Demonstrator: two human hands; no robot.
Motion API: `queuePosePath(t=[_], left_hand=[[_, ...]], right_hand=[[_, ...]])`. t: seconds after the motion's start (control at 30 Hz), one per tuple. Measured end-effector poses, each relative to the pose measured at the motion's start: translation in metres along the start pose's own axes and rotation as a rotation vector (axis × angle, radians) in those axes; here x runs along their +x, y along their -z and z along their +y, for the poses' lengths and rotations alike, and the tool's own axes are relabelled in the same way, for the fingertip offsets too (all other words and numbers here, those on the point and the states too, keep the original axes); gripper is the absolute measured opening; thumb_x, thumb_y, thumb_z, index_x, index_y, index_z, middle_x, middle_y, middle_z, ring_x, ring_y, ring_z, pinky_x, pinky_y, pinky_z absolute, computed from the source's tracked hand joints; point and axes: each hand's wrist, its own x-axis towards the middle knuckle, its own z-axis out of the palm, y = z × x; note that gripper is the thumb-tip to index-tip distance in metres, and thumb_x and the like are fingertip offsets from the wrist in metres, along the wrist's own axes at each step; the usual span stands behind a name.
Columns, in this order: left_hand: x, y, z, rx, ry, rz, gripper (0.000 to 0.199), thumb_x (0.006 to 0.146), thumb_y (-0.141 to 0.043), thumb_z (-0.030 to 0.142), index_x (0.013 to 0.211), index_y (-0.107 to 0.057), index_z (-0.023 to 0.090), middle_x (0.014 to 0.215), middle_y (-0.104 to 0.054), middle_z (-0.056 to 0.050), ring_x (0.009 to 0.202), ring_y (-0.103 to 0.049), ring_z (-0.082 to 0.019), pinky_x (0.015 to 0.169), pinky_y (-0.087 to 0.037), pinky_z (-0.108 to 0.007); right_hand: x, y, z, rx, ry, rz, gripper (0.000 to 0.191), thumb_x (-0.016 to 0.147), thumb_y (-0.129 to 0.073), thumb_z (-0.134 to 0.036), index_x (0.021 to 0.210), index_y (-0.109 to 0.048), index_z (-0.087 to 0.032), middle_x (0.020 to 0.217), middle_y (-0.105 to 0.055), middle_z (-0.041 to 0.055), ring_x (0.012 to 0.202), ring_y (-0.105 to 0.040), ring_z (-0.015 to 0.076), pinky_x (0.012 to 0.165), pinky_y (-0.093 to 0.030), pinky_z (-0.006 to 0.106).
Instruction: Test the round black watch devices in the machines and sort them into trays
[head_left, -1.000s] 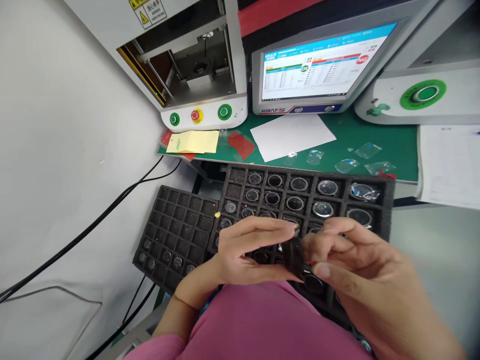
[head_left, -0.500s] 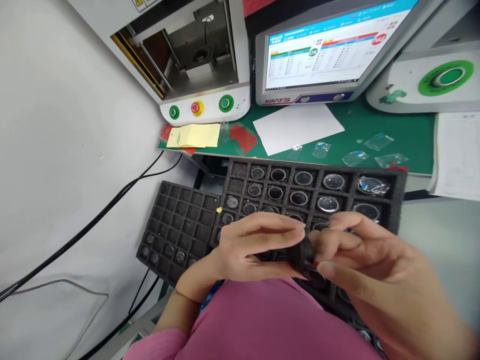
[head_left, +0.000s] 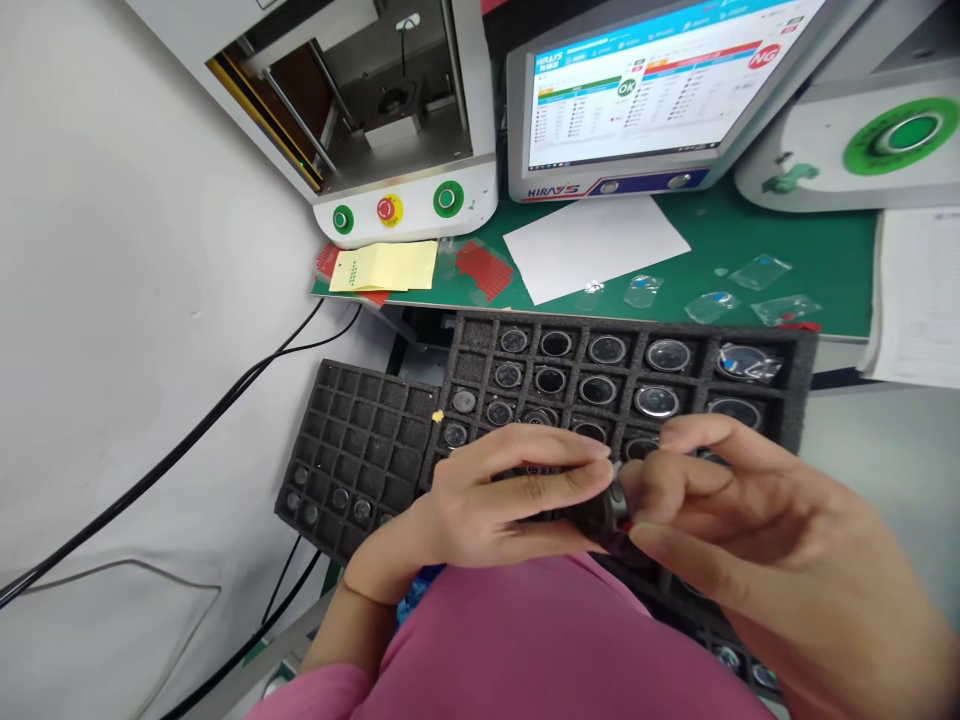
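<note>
Between both hands is a dark round watch-like case (head_left: 606,505), partly hidden by fingers. My left hand (head_left: 510,495) grips its left side, fingers stretched along it. My right hand (head_left: 735,530) is at its right edge, with thumb and forefinger pinched on something small and red (head_left: 627,524), mostly covered. Below the hands lies a black foam tray (head_left: 787,400) with round watch cases in its compartments. One case at its back right (head_left: 746,362) has clear film on it.
A second foam tray (head_left: 337,405) with several small discs sits left. Behind are a green bench (head_left: 720,240) with white paper (head_left: 596,245), yellow notes (head_left: 386,267), red film (head_left: 484,270) and clear film pieces, a monitor (head_left: 645,100) and a press machine (head_left: 405,200).
The case between my hands has tilted slightly, and its grey metal edge now shows. Both hands stay in nearly the same place. The view has shifted a little.
</note>
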Motion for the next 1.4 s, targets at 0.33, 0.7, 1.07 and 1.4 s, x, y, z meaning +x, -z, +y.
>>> queuePosePath(t=[0.33,0.7,1.07,1.4], left_hand=[[-0.002,0.004,0.002,0.035,0.022,-0.033,0.056,0.081,-0.073,0.017,0.134,-0.056,0.017,0.112,-0.069,-0.011,0.107,-0.067,-0.020,0.087,-0.061,-0.032],[0.002,-0.008,-0.006,-0.890,0.648,0.025,0.044,0.079,-0.076,0.039,0.119,-0.069,0.022,0.110,-0.070,-0.011,0.096,-0.070,-0.022,0.081,-0.060,-0.033],[0.008,-0.020,0.015,-1.401,1.112,0.096,0.034,0.089,-0.059,0.046,0.092,-0.058,0.012,0.074,-0.067,-0.006,0.056,-0.061,-0.012,0.047,-0.047,-0.018],[0.004,-0.028,0.013,-1.349,0.989,0.052,0.035,0.085,-0.067,0.046,0.091,-0.052,0.015,0.063,-0.062,0.001,0.043,-0.051,-0.006,0.041,-0.039,-0.015]], right_hand=[[0.023,0.024,0.021,0.066,0.030,-0.216,0.058,0.055,-0.091,-0.015,0.098,-0.057,-0.032,0.063,-0.054,-0.0084,0.054,-0.054,0.0077,0.051,-0.049,0.016],[0.029,0.011,0.029,0.035,0.479,-0.067,0.042,0.070,-0.082,-0.044,0.103,-0.062,-0.028,0.101,-0.064,0.0037,0.087,-0.064,0.0164,0.073,-0.057,0.025],[0.019,0.028,0.035,-0.381,0.966,-0.236,0.073,0.072,-0.069,-0.005,0.129,-0.050,-0.047,0.117,-0.068,-0.0023,0.108,-0.065,0.0263,0.088,-0.060,0.045],[0.019,0.036,0.035,-0.687,0.929,-0.143,0.036,0.080,-0.074,-0.035,0.115,-0.069,-0.027,0.102,-0.076,0.0054,0.094,-0.073,0.0241,0.081,-0.064,0.030]])
